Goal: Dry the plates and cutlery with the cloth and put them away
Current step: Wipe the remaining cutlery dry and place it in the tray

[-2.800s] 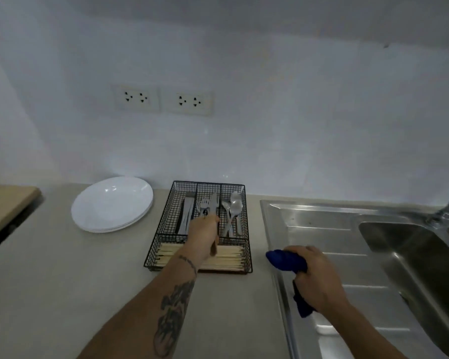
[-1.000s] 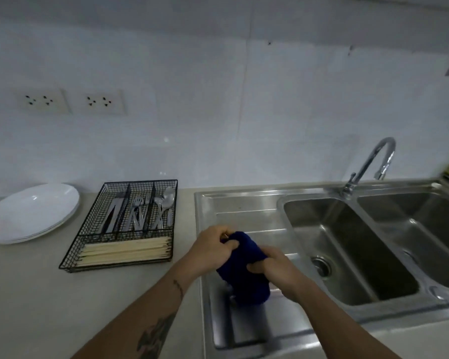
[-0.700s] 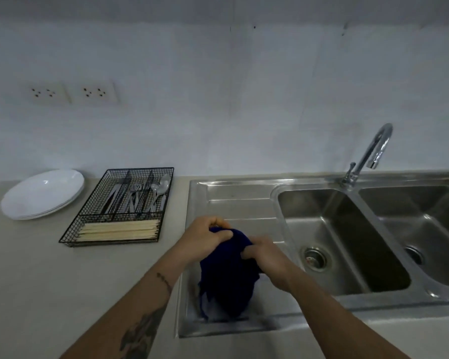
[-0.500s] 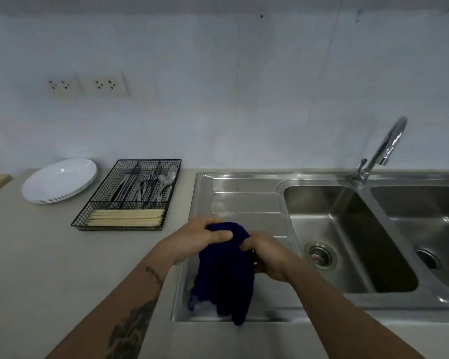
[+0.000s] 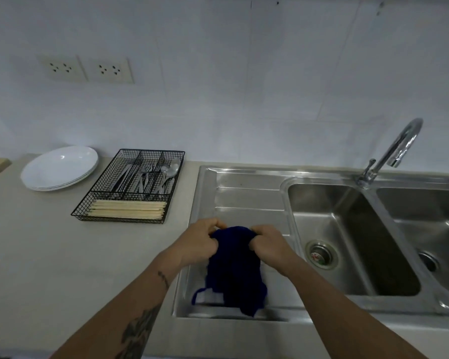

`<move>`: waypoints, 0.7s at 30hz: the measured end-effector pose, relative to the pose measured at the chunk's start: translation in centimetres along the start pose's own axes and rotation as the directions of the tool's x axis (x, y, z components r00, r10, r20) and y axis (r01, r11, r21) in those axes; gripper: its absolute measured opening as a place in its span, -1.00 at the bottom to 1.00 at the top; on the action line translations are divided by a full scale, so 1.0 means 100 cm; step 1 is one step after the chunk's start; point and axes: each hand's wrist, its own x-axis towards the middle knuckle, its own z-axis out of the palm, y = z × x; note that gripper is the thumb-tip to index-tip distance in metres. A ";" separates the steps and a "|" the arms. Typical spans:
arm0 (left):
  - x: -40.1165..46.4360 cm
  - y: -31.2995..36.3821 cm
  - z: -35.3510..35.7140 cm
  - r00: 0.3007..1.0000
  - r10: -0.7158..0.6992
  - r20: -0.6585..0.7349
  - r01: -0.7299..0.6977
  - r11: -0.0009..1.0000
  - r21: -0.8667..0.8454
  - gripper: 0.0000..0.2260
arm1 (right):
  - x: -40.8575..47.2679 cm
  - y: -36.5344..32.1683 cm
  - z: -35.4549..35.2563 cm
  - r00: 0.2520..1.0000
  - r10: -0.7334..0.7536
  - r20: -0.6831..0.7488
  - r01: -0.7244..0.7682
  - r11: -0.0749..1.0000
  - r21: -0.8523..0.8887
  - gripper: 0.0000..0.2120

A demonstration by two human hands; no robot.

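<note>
Steel drainboard [image 5: 246,193] | dark blue cloth [image 5: 235,270] hangs bunched | left hand [image 5: 201,242], right hand [image 5: 270,244] grip its top

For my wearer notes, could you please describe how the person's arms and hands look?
Both forearms are bare, with no sleeves, gloves, watch or rings visible. The left forearm carries a large dark tattoo near the elbow and a small dark one near the wrist. The left hand and right hand show no markings.

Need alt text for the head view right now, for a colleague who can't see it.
Both hands, left hand and right hand, grip a dark blue cloth by its top edge, and it hangs over the steel drainboard. On the counter to the left, white plates sit stacked beside a black wire tray holding cutlery and chopsticks.
</note>
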 end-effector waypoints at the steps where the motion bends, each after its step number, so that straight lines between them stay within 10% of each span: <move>1: 0.001 0.002 -0.003 1.000 0.012 0.012 -0.011 1.000 -0.021 -0.65 | 0.000 -0.002 0.000 1.000 -0.016 -0.023 0.016 1.000 0.006 -0.86; 5: 0.003 0.007 0.002 0.971 0.010 0.239 0.003 0.999 -0.054 -0.29 | 0.001 -0.006 0.000 0.997 -0.055 -0.056 0.059 0.995 0.075 -0.93; 8: 0.003 0.004 0.016 0.987 0.006 0.158 -0.007 1.000 0.007 -0.12 | 0.000 -0.006 0.001 0.994 -0.089 -0.062 0.093 0.994 0.063 -0.95; 21: -0.011 0.018 -0.002 0.985 0.172 0.021 -0.174 0.979 0.110 -0.70 | -0.022 -0.015 -0.016 0.990 -0.095 0.104 0.088 0.994 0.068 -0.88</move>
